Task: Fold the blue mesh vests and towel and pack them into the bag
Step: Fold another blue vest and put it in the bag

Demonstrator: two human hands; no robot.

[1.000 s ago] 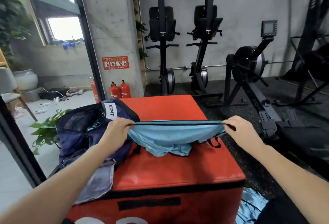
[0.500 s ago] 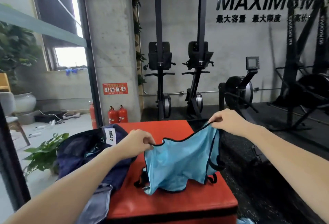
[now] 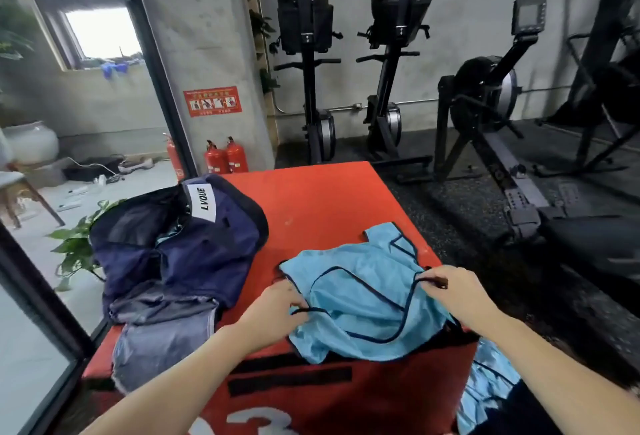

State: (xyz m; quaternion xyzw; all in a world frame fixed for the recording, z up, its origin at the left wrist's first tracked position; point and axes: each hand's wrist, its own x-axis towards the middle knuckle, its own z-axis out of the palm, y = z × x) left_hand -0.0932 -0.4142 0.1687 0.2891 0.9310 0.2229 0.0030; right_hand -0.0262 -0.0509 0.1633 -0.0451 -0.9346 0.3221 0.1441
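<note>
A light blue mesh vest [image 3: 367,299] with dark trim lies spread on top of the red box [image 3: 311,206], near its front right corner. My left hand [image 3: 277,310] pinches the vest's dark edge at its left side. My right hand [image 3: 450,292] pinches the trim at the right side. A dark navy bag [image 3: 180,247] with a white label lies open on the box's left part, a bit of blue fabric showing inside. A grey towel [image 3: 162,341] hangs from under the bag at the front left. More light blue fabric [image 3: 485,386] lies low at the right of the box.
Rowing machines [image 3: 485,116] and upright gym machines [image 3: 311,64] stand behind and to the right on dark rubber floor. Red fire extinguishers [image 3: 225,157] stand by the concrete pillar. A potted plant [image 3: 76,244] sits left of the box beside a glass door frame.
The vest, held up in the air between both hands before, now lies flat on the box top. Both hands came down and toward me with it.
</note>
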